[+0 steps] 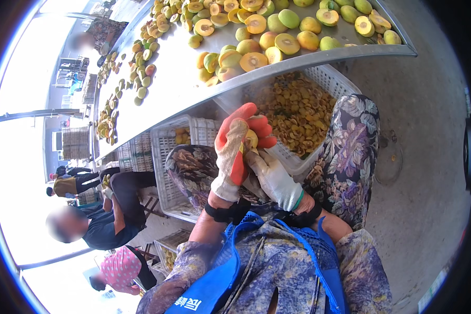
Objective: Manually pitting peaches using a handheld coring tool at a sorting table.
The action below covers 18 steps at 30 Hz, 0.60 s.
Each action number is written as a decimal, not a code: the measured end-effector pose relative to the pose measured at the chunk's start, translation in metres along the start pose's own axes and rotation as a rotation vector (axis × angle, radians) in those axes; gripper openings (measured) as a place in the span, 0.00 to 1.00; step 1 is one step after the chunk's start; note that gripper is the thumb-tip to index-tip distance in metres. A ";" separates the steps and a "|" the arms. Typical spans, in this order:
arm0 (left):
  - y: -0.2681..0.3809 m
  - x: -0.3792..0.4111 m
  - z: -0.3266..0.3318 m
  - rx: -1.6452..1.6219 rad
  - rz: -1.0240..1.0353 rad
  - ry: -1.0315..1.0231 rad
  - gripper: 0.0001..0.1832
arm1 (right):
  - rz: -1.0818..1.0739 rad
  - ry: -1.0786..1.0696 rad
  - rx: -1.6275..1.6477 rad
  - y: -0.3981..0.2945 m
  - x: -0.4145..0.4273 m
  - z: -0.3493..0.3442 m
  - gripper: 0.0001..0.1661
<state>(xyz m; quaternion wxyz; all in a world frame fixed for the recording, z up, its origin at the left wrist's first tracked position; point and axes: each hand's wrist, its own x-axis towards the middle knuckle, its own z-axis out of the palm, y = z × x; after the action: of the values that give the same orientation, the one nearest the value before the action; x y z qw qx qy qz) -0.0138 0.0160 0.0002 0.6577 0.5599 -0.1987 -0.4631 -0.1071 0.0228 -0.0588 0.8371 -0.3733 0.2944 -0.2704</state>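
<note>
My left hand (235, 151), in a cotton glove with an orange rubber coating, is wrapped around a piece of yellow stone fruit, likely a peach half (251, 139). My right hand (275, 176), in a white knit glove with a green cuff edge, meets the fruit from below with curled fingers. Whether a small tool sits inside those fingers is hidden. Both hands are above my lap, in front of a white plastic crate (329, 80) filled with yellow-brown fruit scraps (302, 114).
A metal-rimmed table (172, 92) carries many whole and halved fruits (255, 24); its edge overhangs the crate. Another white crate (176, 200) stands by my left knee. Seated co-workers (114, 223) are to the left, with stacked crates (75, 143) beyond. Concrete floor (424, 157) lies to the right.
</note>
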 end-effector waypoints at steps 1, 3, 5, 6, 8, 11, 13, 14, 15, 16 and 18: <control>-0.001 0.001 -0.002 0.001 0.000 0.000 0.29 | 0.014 0.016 0.040 0.000 0.001 0.001 0.21; -0.003 0.001 -0.012 0.026 0.031 -0.035 0.30 | 0.161 -0.080 0.053 -0.015 -0.002 -0.004 0.22; 0.006 -0.001 -0.013 0.065 -0.020 -0.024 0.29 | 0.312 -0.177 0.072 -0.035 -0.010 -0.005 0.23; 0.008 -0.001 -0.013 0.073 -0.007 -0.066 0.29 | 0.332 -0.200 0.101 -0.043 -0.013 -0.005 0.25; 0.010 0.001 -0.012 0.128 0.009 -0.103 0.28 | 0.354 -0.224 0.132 -0.045 -0.014 -0.005 0.27; 0.009 0.003 -0.012 0.137 0.030 -0.132 0.29 | 0.325 -0.238 0.119 -0.043 -0.013 -0.011 0.29; 0.014 0.002 -0.007 0.127 0.004 -0.153 0.31 | 0.427 -0.380 0.292 -0.046 -0.015 -0.015 0.29; 0.016 0.002 -0.005 0.136 -0.046 -0.187 0.32 | 0.428 -0.376 0.294 -0.045 -0.015 -0.016 0.29; 0.017 0.004 -0.003 0.147 -0.091 -0.219 0.33 | 0.421 -0.329 0.231 -0.044 -0.014 -0.015 0.29; 0.014 0.006 -0.004 0.157 -0.087 -0.222 0.34 | 0.413 -0.283 0.168 -0.044 -0.013 -0.015 0.29; 0.015 0.008 -0.004 0.122 -0.104 -0.241 0.35 | 0.459 -0.321 0.326 -0.048 -0.015 -0.018 0.29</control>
<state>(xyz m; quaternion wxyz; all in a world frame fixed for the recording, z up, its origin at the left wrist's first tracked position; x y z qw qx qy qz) -0.0014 0.0110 0.0108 0.5689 0.5488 -0.2748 -0.5474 -0.1407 -0.0035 -0.0266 0.9608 -0.1960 0.1881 -0.0558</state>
